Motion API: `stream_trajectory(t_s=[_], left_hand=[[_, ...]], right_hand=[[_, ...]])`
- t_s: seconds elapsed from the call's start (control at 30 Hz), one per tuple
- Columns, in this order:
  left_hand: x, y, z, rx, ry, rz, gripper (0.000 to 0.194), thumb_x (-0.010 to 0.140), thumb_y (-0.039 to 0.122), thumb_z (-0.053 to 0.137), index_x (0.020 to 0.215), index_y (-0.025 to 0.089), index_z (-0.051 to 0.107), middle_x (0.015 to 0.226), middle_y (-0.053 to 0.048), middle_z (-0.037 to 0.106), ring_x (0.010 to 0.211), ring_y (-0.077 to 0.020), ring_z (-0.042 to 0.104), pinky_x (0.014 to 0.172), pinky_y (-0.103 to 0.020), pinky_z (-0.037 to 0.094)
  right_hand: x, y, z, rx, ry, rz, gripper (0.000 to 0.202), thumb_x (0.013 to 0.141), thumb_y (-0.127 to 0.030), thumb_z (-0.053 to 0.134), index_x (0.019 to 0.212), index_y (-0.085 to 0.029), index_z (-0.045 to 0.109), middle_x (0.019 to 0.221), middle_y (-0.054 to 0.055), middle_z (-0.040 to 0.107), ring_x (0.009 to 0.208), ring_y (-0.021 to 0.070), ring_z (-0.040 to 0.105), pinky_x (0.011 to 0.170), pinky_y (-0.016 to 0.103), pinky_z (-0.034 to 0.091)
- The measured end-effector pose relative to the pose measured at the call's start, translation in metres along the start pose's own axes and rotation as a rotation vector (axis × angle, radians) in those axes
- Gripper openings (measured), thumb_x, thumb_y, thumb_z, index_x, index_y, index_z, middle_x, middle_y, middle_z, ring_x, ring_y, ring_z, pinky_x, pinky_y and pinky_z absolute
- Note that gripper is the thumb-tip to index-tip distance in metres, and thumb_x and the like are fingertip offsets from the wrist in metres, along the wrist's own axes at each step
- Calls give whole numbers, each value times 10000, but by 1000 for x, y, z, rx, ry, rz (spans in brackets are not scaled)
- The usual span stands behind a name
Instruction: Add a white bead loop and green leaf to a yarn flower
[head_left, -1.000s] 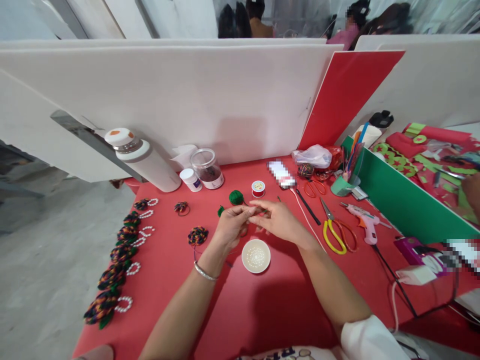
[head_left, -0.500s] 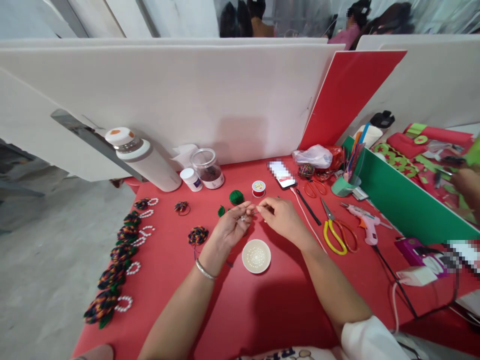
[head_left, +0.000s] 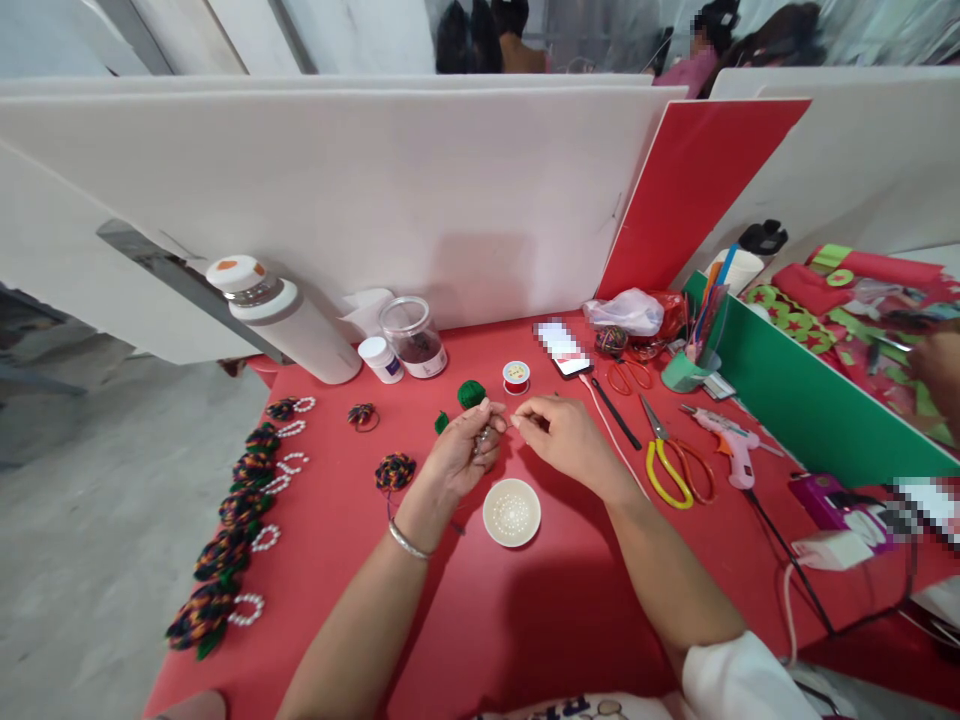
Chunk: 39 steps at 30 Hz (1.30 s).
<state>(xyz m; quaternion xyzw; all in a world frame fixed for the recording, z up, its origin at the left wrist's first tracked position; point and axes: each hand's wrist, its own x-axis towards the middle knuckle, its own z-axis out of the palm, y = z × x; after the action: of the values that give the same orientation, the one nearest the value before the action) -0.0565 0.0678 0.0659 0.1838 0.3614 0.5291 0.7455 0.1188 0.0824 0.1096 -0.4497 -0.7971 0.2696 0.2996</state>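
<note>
My left hand (head_left: 471,450), a silver bangle on its wrist, is closed with thumb and forefinger pinched. Small shiny bits show at its fingers; I cannot tell whether they are beads or a ring. Opposite it my right hand (head_left: 562,438) pinches a thin thread, hardly visible, that runs towards the left fingertips. Just below both hands stands a small white bowl (head_left: 512,514) with white pearl beads in it. Beyond the fingers are a ball of green yarn (head_left: 472,393) and a red-and-white spool (head_left: 516,377). A multicoloured crocheted flower (head_left: 394,471) lies left of my left hand.
Crocheted flowers (head_left: 241,507) with pearl loops line the left edge. A white bottle (head_left: 296,325) and clear jar (head_left: 414,338) stand behind. At right lie a phone (head_left: 562,348), yellow-handled scissors (head_left: 666,470), a pink glue gun (head_left: 739,445) and a green-sided box (head_left: 817,395); another person's hand (head_left: 939,370) reaches over it.
My left fingers have curled further inward, and the two hands' fingertips are slightly further apart. The bowl and the things on the table stay put.
</note>
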Motion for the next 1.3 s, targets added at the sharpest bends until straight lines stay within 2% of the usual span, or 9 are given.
stream_trajectory(t_s=[0.17, 0.3, 0.4, 0.57, 0.83, 1.3], left_hand=[[0, 2, -1, -53, -48, -45, 195, 817, 166, 712, 987, 74, 689, 723, -9, 609, 427, -5, 333, 342, -118, 233], [-2, 4, 2, -63, -23, -39, 186, 779, 108, 732, 958, 98, 681, 730, 5, 604, 410, 4, 296, 333, -115, 206], [-3, 5, 3, -41, -37, -7, 143, 778, 146, 762, 862, 111, 652, 709, 22, 581, 404, 9, 264, 331, -112, 193], [-2, 2, -1, -45, -93, -23, 212, 807, 253, 779, 809, 112, 620, 697, 14, 580, 419, 4, 287, 338, -110, 206], [-3, 3, 1, -167, -27, -119, 192, 835, 244, 762, 827, 112, 624, 665, 23, 548, 428, -4, 340, 330, -106, 218], [-3, 2, 1, -117, -57, -88, 243, 754, 240, 827, 822, 106, 636, 668, 30, 550, 429, 3, 346, 336, -101, 227]], right_hand=[[-1, -4, -1, 7, 10, -5, 131, 900, -179, 612, 787, -197, 676, 736, 1, 705, 651, 125, 586, 643, 242, 392], [0, -5, -1, -1, 7, -1, 154, 908, -197, 609, 766, -194, 667, 715, 2, 698, 620, 121, 568, 633, 244, 392], [0, -6, -1, -9, 6, 5, 162, 904, -183, 607, 752, -195, 659, 722, 6, 702, 626, 124, 574, 641, 246, 398], [-2, -6, -2, 4, 25, -14, 145, 905, -182, 605, 771, -204, 657, 742, 0, 704, 664, 128, 593, 657, 244, 402], [-2, -6, 1, 0, 52, -34, 145, 912, -192, 596, 780, -205, 655, 732, -2, 682, 662, 130, 575, 650, 243, 401], [-2, -6, 1, -12, 52, -20, 147, 902, -185, 604, 764, -202, 651, 724, -1, 684, 655, 130, 577, 656, 248, 401]])
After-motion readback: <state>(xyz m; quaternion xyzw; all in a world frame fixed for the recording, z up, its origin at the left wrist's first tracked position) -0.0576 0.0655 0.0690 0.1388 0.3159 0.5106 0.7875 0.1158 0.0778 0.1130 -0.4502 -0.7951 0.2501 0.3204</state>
